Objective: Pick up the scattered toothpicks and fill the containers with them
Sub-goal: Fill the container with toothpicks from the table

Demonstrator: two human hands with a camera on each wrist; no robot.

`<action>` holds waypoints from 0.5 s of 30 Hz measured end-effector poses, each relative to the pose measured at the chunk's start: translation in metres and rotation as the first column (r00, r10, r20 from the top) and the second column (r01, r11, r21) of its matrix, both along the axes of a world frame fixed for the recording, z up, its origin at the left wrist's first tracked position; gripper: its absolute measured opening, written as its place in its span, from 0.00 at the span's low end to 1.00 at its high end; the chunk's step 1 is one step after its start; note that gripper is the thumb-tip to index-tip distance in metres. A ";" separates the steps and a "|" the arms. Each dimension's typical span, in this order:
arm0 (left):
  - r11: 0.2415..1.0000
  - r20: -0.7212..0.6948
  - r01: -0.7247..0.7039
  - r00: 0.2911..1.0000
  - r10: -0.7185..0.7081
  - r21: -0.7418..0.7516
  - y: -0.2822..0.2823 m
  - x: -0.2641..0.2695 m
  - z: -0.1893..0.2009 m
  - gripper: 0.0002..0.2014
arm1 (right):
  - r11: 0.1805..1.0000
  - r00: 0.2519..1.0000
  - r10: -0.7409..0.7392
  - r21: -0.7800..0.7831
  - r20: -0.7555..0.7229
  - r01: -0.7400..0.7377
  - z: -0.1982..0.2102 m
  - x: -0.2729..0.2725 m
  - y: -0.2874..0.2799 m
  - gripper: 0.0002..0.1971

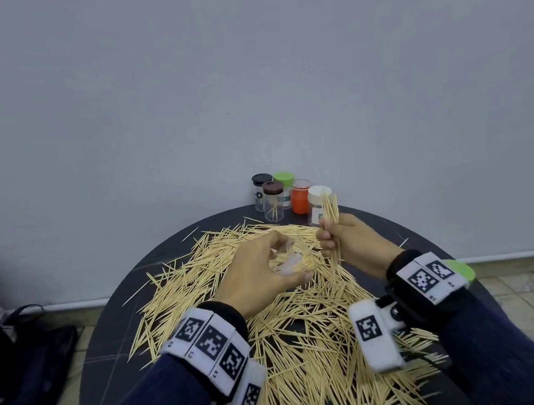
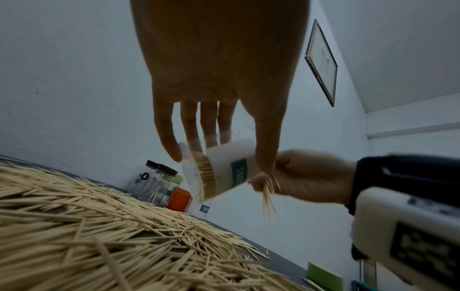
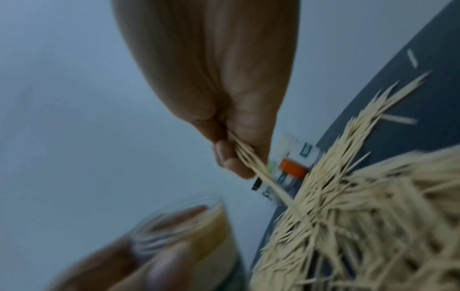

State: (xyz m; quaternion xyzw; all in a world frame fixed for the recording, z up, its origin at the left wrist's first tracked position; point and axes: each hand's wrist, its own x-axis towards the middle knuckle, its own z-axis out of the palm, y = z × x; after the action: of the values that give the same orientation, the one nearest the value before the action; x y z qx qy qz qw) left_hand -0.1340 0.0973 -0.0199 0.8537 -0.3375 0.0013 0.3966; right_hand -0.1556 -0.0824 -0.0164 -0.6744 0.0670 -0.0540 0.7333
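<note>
toothpicks (image 1: 315, 351) by the hundred blanket the round dark table (image 1: 104, 330) from its near edge almost to the far one, so the job looks barely begun. at the far edge, against the wall, stands a cluster of jars (image 1: 273, 198): one clear jar shows only a few sticks, an orange one (image 1: 300, 199) and a white-labelled one (image 1: 318, 205) beside it cannot be judged. the left hand (image 1: 262, 272) grips a clear labelled container (image 2: 224, 167) above the table's middle, fingers and thumb curled round its wall, mouth tilted; it already looks well packed with sticks. the right hand (image 1: 351, 241) is closed tight round an upright bundle of toothpicks (image 1: 330, 217), just beside the container, sticks jutting above and below the fist. a green lid (image 1: 461, 268) lies near the right edge.
</note>
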 end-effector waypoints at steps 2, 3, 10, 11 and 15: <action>1.000 -0.003 0.000 1.000 0.000 0.016 -0.001 -0.001 -0.001 0.27 | 0.990 0.992 -0.064 0.135 0.107 0.049 0.008 0.002 0.009 0.13; 1.000 -0.009 -0.004 1.000 0.004 0.017 -0.001 -0.002 -0.001 0.27 | 0.976 0.983 -0.099 0.210 0.153 0.066 0.012 0.003 0.012 0.13; 1.000 -0.022 -0.004 1.000 0.004 0.002 -0.001 -0.001 -0.002 0.25 | 0.945 0.915 -0.231 0.298 0.330 0.132 0.034 -0.005 0.023 0.16; 1.000 -0.015 -0.004 1.000 0.004 0.011 -0.001 -0.001 -0.002 0.25 | 0.943 0.910 -0.238 0.304 0.339 0.134 0.036 -0.006 0.023 0.15; 1.000 -0.022 -0.014 1.000 0.014 0.006 -0.002 -0.002 -0.003 0.28 | 0.926 0.909 -0.234 0.362 0.345 0.101 0.033 -0.007 0.026 0.15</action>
State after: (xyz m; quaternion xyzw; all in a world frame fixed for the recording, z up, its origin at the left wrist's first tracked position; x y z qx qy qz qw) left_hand -0.1360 0.0950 -0.0233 0.8571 -0.3271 -0.0061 0.3980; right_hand -0.1623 -0.0564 0.0166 -0.5073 -0.0102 -0.2358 0.8289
